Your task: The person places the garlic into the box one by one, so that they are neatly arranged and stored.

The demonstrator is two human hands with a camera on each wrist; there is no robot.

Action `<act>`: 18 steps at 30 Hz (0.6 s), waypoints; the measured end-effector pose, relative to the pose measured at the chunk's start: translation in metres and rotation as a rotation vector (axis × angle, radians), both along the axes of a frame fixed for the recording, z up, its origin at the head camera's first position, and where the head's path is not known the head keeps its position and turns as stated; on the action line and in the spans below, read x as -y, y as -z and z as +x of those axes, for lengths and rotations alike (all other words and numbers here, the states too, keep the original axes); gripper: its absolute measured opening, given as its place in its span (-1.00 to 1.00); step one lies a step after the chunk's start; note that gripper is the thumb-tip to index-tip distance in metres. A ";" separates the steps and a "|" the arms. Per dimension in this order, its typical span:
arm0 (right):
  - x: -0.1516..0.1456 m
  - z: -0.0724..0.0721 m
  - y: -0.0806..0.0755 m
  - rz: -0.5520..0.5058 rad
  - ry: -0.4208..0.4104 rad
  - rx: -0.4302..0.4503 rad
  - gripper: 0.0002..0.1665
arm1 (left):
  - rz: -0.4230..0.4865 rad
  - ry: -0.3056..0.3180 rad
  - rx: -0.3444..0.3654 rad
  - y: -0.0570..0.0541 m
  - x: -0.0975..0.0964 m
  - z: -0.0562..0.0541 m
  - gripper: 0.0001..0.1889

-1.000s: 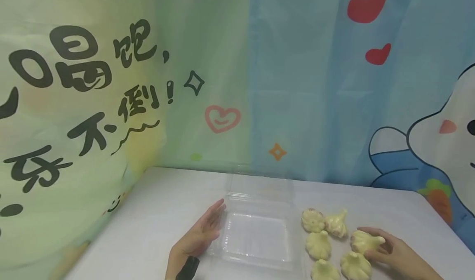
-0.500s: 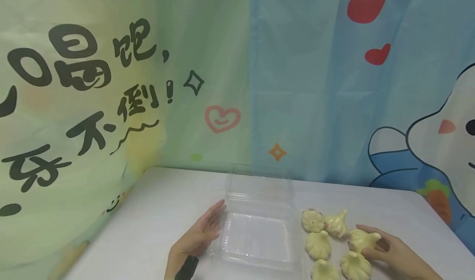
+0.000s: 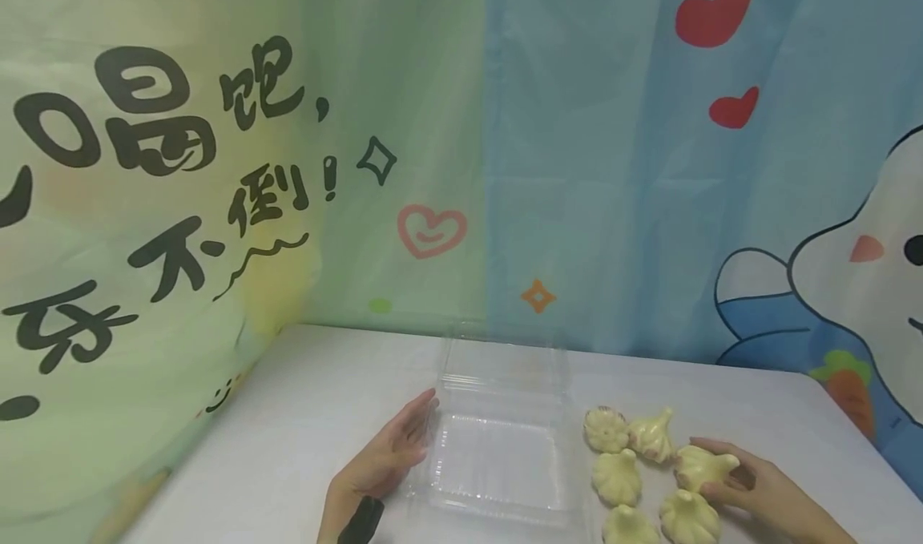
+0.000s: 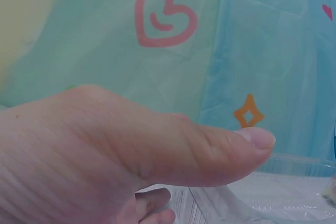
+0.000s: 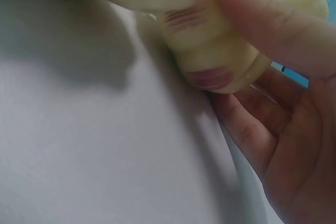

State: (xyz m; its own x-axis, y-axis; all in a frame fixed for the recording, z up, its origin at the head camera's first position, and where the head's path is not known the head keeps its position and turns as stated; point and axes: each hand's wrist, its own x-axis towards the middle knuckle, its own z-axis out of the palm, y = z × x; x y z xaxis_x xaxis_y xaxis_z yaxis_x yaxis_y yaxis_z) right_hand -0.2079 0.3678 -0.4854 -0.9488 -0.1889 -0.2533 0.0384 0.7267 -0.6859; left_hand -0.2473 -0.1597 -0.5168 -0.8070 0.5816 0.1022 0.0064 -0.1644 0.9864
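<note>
A garlic bulb point(image 3: 698, 467) at the right of a white table point(image 3: 288, 416) is gripped between a right hand's point(image 3: 771, 492) thumb and fingers. Five other bulbs point(image 3: 616, 478) cluster beside it, standing between it and a clear container point(image 3: 497, 464); all six lie outside, the lid point(image 3: 505, 364) folded back. A left hand point(image 3: 385, 456), fingers extended, rests at the container's side before a printed curtain point(image 3: 577, 167).
</note>
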 end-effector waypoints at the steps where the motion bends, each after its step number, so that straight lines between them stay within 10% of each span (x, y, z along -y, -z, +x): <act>1: -0.001 -0.001 -0.001 0.018 0.007 0.015 -0.13 | 0.011 0.005 -0.003 0.000 0.000 0.000 -0.11; 18: 0.004 -0.004 -0.003 0.051 0.053 0.094 -0.10 | -0.020 -0.004 -0.014 -0.004 -0.002 0.001 -0.11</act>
